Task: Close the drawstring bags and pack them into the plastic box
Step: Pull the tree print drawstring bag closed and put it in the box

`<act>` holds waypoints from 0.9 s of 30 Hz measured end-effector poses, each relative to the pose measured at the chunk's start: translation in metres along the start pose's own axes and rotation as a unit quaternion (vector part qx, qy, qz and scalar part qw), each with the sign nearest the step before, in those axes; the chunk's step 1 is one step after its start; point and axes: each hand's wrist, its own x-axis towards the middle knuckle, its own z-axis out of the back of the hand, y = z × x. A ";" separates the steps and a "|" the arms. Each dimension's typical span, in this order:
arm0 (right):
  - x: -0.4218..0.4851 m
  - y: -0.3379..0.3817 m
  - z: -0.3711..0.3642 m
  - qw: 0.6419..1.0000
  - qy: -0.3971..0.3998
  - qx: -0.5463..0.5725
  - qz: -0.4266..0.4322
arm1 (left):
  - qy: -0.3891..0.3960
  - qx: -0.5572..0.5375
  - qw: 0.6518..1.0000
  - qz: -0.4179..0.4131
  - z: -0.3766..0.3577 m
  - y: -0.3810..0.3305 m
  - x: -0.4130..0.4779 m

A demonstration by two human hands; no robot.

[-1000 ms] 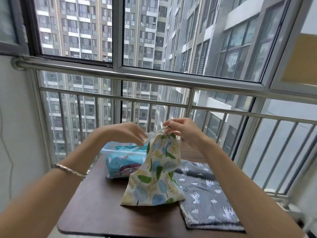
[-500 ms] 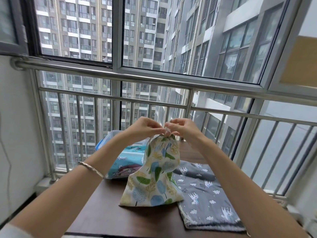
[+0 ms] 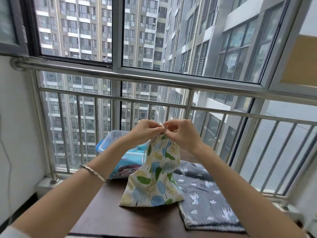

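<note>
Tree-print drawstring bag [image 3: 154,177] upright on tabletop [image 3: 120,219], neck gathered, left hand [image 3: 145,131] and right hand [image 3: 184,134] together at its top pinching the cord [image 3: 165,130], plastic box [image 3: 109,140] behind it, grey bag [image 3: 205,196] flat to its right.

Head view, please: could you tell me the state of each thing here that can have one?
Tree-print bag: mouth gathered, upright, base on the table.
Left hand: pinches the bag's top.
Right hand: pinches the bag's top.
Grey bag: flat on the table, outside the box.
Plastic box: no lid on, holds the blue bag.
</note>
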 end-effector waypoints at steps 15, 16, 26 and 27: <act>0.008 0.007 0.007 0.818 0.167 0.429 -0.346 | 0.030 0.228 0.970 -0.085 0.007 -0.022 -0.003; 0.006 0.004 0.010 0.757 0.184 0.514 -0.359 | 0.018 0.202 0.975 -0.090 0.006 -0.022 -0.003; -0.004 -0.005 -0.002 0.963 -0.073 0.220 -0.138 | 0.056 0.025 0.998 -0.002 0.007 -0.009 -0.004; -0.005 -0.006 -0.003 0.974 -0.086 0.180 -0.107 | 0.056 0.011 0.998 0.003 0.006 -0.008 -0.004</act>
